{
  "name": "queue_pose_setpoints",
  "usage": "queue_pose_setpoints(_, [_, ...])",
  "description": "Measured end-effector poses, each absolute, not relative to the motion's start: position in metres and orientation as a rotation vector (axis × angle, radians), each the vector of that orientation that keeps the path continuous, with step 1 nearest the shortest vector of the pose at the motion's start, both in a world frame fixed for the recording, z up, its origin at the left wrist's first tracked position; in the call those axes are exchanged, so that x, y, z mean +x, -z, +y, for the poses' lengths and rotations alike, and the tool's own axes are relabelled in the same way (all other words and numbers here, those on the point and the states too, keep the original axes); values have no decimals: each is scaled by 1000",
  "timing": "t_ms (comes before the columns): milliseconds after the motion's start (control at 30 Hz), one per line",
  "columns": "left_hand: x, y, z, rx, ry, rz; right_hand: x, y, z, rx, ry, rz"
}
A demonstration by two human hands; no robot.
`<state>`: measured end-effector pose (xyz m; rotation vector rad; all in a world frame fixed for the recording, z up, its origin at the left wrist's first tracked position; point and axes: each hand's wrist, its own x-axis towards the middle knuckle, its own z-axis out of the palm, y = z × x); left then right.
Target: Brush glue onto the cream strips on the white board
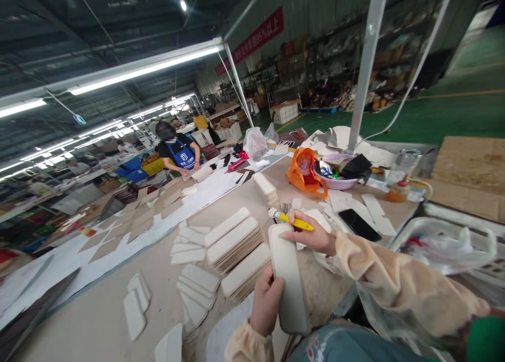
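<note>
Both of my hands are on a long cream panel point(290, 283) with rounded corners, tilted up in front of me. My left hand point(268, 301) grips its left edge, thumb against the face. Near the top end, my right hand point(313, 234) holds a yellow-handled brush point(298, 222) with pale bristles, and its thumb presses on the panel's upper face. Just left of the panel lies a stack of similar panels point(246, 270), and a second stack point(232, 241) sits behind it. Smaller cream pieces point(197, 288) are fanned out on the table farther left.
An orange bag point(305, 172) and a lilac basin point(341, 182) stand at the back right. A black phone point(359, 224) lies near my right forearm, with a red-capped bottle point(399, 189) beyond. A co-worker in a blue apron point(185, 154) stands across the table. A metal post point(366, 67) rises at right.
</note>
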<state>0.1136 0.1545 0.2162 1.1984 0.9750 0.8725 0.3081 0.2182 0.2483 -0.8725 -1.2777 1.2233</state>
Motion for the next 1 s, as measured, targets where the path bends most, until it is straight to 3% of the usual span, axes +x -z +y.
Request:
queue_pose_setpoints(600, [131,-183,131,492,-593,598,334,-249,247,-891,-1334,-1065])
queue_pose_setpoints(1000, [134,-177,128,531,-553,670,341,-234,262,-932,-1374,-1042])
